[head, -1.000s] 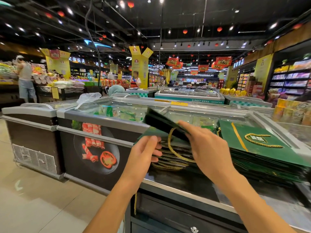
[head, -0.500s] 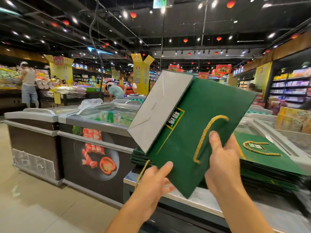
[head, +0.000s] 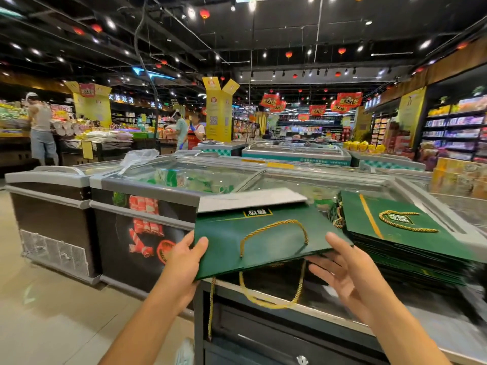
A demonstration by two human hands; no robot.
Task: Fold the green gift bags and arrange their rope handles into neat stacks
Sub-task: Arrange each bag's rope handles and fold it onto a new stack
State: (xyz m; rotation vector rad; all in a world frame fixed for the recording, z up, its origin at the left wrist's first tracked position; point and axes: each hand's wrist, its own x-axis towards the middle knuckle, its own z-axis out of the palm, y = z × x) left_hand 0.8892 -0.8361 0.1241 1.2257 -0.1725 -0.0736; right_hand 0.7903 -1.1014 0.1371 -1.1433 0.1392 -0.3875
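Two hands hold one flat green bag. The left hand pinches its left edge, thumb on top; the right hand supports the right edge on straight fingers. Right of that hand, a stack of bags lies on a freezer.
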